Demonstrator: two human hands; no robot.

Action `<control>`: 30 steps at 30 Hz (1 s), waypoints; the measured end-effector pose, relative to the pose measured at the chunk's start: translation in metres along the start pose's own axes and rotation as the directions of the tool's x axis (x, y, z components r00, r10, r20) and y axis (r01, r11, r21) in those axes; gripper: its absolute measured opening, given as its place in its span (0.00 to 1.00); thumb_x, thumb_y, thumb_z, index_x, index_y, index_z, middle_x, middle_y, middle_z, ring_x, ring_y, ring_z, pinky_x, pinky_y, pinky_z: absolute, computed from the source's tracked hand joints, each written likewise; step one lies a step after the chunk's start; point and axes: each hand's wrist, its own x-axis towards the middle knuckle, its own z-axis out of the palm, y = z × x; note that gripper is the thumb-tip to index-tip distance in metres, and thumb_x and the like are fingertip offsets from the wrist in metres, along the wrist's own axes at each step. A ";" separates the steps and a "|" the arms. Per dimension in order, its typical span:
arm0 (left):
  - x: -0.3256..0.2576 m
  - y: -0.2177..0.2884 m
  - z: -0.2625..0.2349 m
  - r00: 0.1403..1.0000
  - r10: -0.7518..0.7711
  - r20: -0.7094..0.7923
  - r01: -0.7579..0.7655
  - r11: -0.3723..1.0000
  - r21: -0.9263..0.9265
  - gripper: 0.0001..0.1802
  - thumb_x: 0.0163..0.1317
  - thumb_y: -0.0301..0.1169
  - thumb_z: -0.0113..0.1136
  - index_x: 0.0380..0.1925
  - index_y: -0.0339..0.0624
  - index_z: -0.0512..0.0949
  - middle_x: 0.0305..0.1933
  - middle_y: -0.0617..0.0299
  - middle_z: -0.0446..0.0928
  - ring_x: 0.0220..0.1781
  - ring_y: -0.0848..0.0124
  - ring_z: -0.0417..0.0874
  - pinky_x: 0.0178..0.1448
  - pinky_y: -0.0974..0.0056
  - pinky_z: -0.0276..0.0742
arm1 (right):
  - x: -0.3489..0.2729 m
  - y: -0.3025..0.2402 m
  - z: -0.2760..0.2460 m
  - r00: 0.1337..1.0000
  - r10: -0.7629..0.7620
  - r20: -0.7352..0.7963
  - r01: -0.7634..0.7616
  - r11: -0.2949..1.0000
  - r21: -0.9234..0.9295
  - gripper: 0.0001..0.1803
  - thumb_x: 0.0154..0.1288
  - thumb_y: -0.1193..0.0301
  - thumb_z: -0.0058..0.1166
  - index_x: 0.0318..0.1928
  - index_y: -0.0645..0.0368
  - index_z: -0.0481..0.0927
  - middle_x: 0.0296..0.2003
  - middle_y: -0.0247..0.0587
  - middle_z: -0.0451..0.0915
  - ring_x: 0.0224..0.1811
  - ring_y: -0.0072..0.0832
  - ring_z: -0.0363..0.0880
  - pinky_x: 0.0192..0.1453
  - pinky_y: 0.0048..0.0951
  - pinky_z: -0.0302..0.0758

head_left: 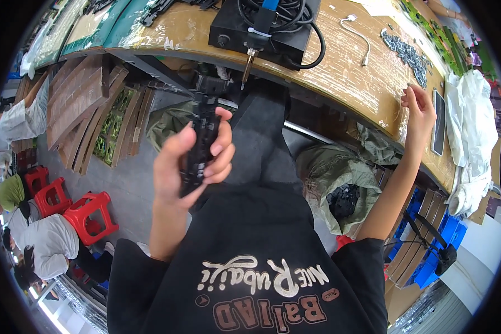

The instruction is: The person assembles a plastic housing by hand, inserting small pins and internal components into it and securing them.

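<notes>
My left hand (pixel 172 164) is closed round a long black plastic part (pixel 205 119), held upright in front of my lap below the table edge. My right hand (pixel 420 111) is over the right side of the table, its thumb and fingertips pinched together beside a pile of small grey metal pieces (pixel 409 53). Whatever the pinch holds is too small to make out. Just above the black part, a slim tool with a metal tip (pixel 249 69) points downward from the table edge, in front of a black box (pixel 220 30) with coiled black cable on it.
On the table (pixel 178 28) lie a short white cable (pixel 362 39) and, at the right, a phone-like slab (pixel 438 122) beside white cloth (pixel 470 133). An open green sack (pixel 317 172) with black parts stands below. Stacked trays (pixel 78 106), red stools (pixel 92 214) and people are at the left.
</notes>
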 end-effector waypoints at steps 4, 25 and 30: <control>0.005 -0.024 0.007 0.989 0.134 -0.065 -0.136 0.990 -0.029 0.29 0.56 0.40 0.45 0.53 0.33 0.58 0.33 0.56 0.69 0.26 0.72 0.69 0.30 0.67 0.68 | -0.035 -0.049 0.023 0.997 0.010 0.071 -0.021 0.987 0.162 0.10 0.57 0.76 0.52 0.40 0.67 0.77 0.28 0.37 0.76 0.28 0.18 0.73 0.35 0.18 0.70; 0.013 -0.071 0.028 0.706 0.708 -0.022 -0.627 0.639 0.445 0.15 0.62 0.33 0.46 0.47 0.42 0.64 0.35 0.54 0.70 0.38 0.65 0.73 0.39 0.56 0.76 | -0.168 -0.130 0.070 0.789 0.011 0.614 -0.545 0.476 0.691 0.08 0.48 0.88 0.54 0.30 0.68 0.73 0.30 0.42 0.73 0.31 0.21 0.73 0.35 0.19 0.72; 0.012 -0.072 0.030 0.696 0.717 -0.030 -0.625 0.627 0.465 0.14 0.62 0.34 0.46 0.46 0.42 0.63 0.34 0.55 0.70 0.37 0.65 0.73 0.37 0.57 0.78 | -0.170 -0.130 0.071 0.808 -0.010 0.590 -0.514 0.478 0.713 0.08 0.48 0.89 0.53 0.29 0.68 0.72 0.30 0.41 0.72 0.31 0.19 0.72 0.34 0.19 0.71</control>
